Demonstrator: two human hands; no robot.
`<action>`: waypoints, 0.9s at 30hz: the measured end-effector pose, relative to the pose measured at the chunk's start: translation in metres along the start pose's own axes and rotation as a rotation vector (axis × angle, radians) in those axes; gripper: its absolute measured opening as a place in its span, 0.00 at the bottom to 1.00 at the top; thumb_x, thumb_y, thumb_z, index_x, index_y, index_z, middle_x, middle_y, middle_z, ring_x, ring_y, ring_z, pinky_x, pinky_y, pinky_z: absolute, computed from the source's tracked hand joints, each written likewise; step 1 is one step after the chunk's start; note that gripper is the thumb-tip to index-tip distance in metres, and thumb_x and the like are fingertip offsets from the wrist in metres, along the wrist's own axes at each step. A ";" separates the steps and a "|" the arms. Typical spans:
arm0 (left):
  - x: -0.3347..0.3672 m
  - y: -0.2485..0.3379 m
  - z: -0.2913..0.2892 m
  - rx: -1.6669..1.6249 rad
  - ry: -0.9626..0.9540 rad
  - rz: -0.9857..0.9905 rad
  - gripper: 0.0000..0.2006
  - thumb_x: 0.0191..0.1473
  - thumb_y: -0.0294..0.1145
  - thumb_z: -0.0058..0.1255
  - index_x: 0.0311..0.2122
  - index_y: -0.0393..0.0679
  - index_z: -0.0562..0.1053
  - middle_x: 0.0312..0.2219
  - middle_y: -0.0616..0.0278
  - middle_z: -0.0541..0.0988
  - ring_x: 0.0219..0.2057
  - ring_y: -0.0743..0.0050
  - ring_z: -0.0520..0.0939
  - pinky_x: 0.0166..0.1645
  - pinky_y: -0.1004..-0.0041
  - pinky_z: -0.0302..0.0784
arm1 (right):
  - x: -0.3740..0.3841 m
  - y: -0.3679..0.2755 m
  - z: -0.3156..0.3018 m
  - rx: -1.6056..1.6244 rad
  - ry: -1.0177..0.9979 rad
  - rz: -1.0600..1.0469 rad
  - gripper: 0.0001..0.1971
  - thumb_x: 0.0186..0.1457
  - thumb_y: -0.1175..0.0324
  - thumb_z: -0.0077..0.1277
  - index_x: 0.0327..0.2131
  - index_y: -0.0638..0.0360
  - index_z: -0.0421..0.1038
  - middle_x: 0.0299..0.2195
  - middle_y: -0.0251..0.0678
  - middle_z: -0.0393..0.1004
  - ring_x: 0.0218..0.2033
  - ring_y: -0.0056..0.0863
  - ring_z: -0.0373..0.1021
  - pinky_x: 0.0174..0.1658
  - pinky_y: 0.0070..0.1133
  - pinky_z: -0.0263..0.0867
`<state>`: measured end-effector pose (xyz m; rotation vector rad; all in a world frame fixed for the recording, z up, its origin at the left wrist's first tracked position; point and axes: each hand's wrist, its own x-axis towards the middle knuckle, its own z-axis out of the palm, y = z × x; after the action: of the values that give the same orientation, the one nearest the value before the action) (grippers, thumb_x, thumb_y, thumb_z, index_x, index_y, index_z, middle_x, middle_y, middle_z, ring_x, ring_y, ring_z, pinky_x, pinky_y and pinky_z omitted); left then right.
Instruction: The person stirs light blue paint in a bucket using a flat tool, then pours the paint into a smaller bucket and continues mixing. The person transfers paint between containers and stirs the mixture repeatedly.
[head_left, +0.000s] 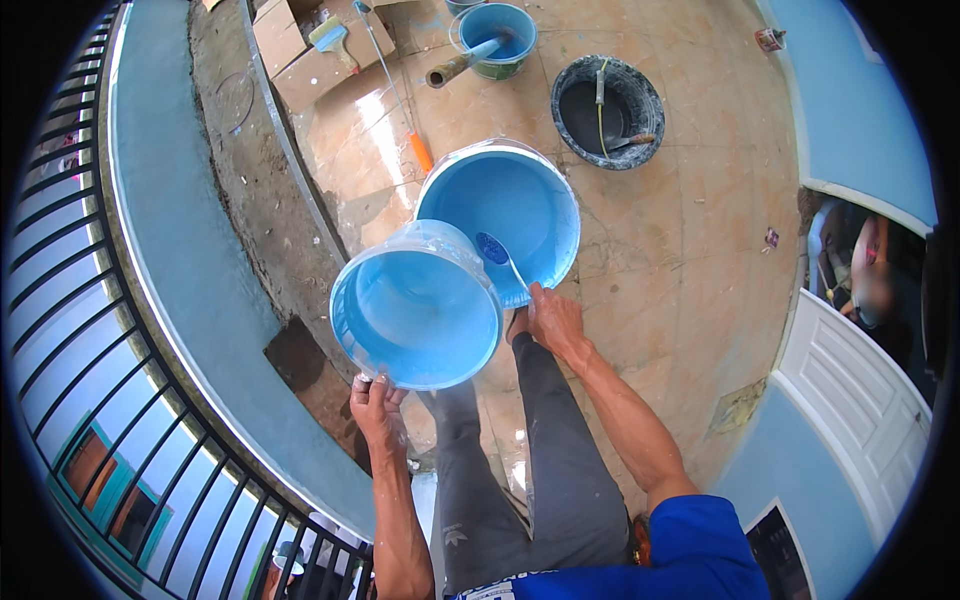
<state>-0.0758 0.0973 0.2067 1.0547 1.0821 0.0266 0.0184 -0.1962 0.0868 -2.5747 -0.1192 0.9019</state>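
Observation:
My left hand (378,402) grips the lower rim of a pale translucent bucket (415,310), its inside wet with light blue paint. The bucket is held up with its mouth toward me, partly covering a larger white bucket (568,205) just beyond it. Light blue paint (505,190) coats or fills the inside of that larger bucket; how deep, I cannot tell. In my right hand (556,320) is the white handle of a ladle (492,248). Its dark blue, speckled bowl is over the near part of the larger bucket, close beside the held one's rim.
A paint roller (420,152) with an orange handle lies near a wide brush (332,40) on cardboard (300,75). Beyond stand a small paint bucket (515,60) with a pole across it and a black tub (562,125) holding a trowel. Railing (75,290) runs left; a person (872,270) is in the right doorway.

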 end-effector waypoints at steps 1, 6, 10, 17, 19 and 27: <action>0.000 0.003 0.000 -0.008 0.004 0.011 0.11 0.59 0.23 0.52 0.47 0.38 0.71 0.42 0.58 0.80 0.40 0.66 0.84 0.47 0.60 0.84 | 0.000 -0.004 0.001 0.045 0.035 0.020 0.12 0.57 0.72 0.47 0.44 0.64 0.69 0.34 0.51 0.79 0.32 0.55 0.77 0.35 0.45 0.73; 0.004 0.008 -0.017 -0.060 -0.011 -0.002 0.12 0.59 0.22 0.52 0.48 0.39 0.71 0.43 0.59 0.79 0.42 0.67 0.83 0.48 0.62 0.83 | -0.011 -0.029 0.004 0.288 0.283 0.071 0.13 0.60 0.69 0.45 0.46 0.63 0.70 0.35 0.53 0.79 0.33 0.56 0.77 0.35 0.46 0.71; 0.010 0.003 -0.029 -0.092 -0.061 -0.034 0.11 0.59 0.21 0.51 0.47 0.39 0.71 0.43 0.60 0.79 0.42 0.70 0.81 0.48 0.65 0.81 | -0.022 -0.018 0.026 0.177 0.173 0.141 0.12 0.62 0.66 0.45 0.46 0.60 0.71 0.32 0.54 0.79 0.34 0.57 0.76 0.37 0.47 0.70; 0.007 0.008 -0.055 -0.129 -0.068 -0.054 0.10 0.58 0.20 0.51 0.46 0.39 0.71 0.41 0.63 0.78 0.40 0.73 0.80 0.49 0.66 0.81 | -0.032 -0.035 0.043 0.428 0.494 0.184 0.11 0.64 0.63 0.48 0.43 0.61 0.73 0.26 0.49 0.78 0.28 0.53 0.75 0.34 0.41 0.69; 0.011 0.011 -0.063 -0.150 -0.091 -0.037 0.10 0.58 0.21 0.51 0.46 0.39 0.70 0.41 0.62 0.78 0.40 0.72 0.81 0.49 0.65 0.81 | -0.034 -0.040 0.044 0.513 0.527 0.152 0.11 0.64 0.65 0.48 0.41 0.62 0.72 0.24 0.46 0.77 0.26 0.45 0.75 0.33 0.37 0.69; 0.031 0.016 -0.063 -0.214 -0.134 -0.068 0.10 0.60 0.26 0.52 0.46 0.41 0.71 0.40 0.62 0.79 0.41 0.69 0.83 0.48 0.62 0.83 | -0.048 -0.040 0.057 0.677 0.423 0.201 0.07 0.62 0.70 0.49 0.38 0.64 0.71 0.20 0.31 0.72 0.22 0.19 0.70 0.27 0.24 0.66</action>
<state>-0.0987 0.1645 0.1924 0.8157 0.9696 0.0159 -0.0523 -0.1493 0.0903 -2.0838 0.4891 0.3443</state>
